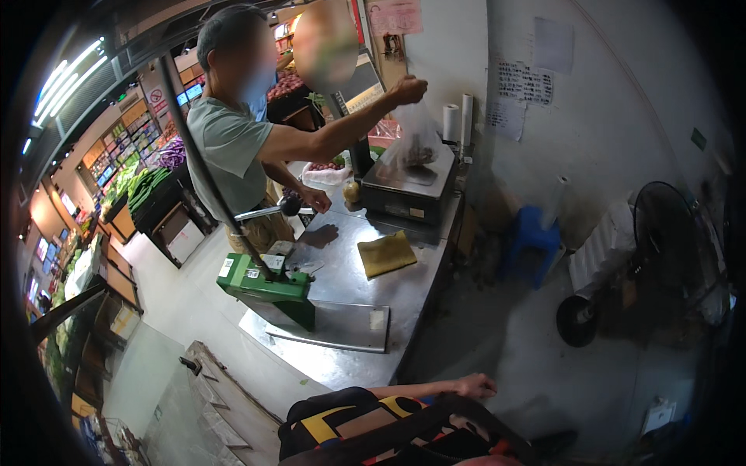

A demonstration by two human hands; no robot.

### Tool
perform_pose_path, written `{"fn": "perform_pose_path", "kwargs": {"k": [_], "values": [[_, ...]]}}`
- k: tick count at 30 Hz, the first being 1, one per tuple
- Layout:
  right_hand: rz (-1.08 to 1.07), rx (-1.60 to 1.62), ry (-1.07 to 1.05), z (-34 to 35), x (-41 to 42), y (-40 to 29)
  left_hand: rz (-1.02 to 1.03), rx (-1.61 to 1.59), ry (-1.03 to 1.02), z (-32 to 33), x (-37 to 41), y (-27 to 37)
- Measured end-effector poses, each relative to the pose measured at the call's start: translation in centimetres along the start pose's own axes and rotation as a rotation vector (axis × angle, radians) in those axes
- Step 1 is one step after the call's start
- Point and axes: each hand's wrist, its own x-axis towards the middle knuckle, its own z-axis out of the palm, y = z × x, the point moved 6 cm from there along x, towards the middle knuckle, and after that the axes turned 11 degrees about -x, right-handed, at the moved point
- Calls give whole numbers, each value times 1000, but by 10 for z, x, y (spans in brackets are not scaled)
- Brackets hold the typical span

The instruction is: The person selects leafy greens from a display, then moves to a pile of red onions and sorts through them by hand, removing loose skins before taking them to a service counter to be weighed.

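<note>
My left hand [478, 385] is low in the view, in front of my dark patterned clothing, with its fingers curled; whether anything is inside it cannot be seen. My right hand is out of view. Before me is a metal counter [341, 262] with a yellow cloth [387, 254] and a green machine [268, 285] with a flat metal plate [349, 327]. Across it, a person in a light green shirt [233, 151] grips a clear plastic bag [415, 137] by its top. Its dark contents hang over or rest on a counter scale [408, 186].
Plastic rolls [450, 122] stand behind the scale. A blue plastic stool [533, 242], a white stacked bundle [603, 247] and a fan [664, 233] are by the wall at right. A round yellowish item [351, 191] sits beside the scale. Produce stands [151, 186] are at left.
</note>
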Motion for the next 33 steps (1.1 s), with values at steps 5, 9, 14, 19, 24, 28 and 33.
{"fn": "perform_pose_path", "kwargs": {"k": [5, 9, 14, 19, 24, 28, 33], "values": [[-64, 2, 10, -57, 88, 3, -14, 109, 102, -41, 58, 28], [-138, -9, -5, -88, 153, 0, -10, 33, 211, -63, 90, 33], [-234, -42, -20, -132, 244, 6, -119, 45, 414, -102, 133, 28], [-336, -93, -67, -174, 323, 3, -163, -8, 710, -143, 137, 44], [-428, -109, -103, -195, 386, -14, 5, -77, 1031, -200, 120, 56], [-504, -119, -144, -197, 429, -55, 24, -136, 1341, -244, 94, 70], [-616, -139, -203, -191, 467, -143, 16, -191, 1748, -322, 56, 89]]}}
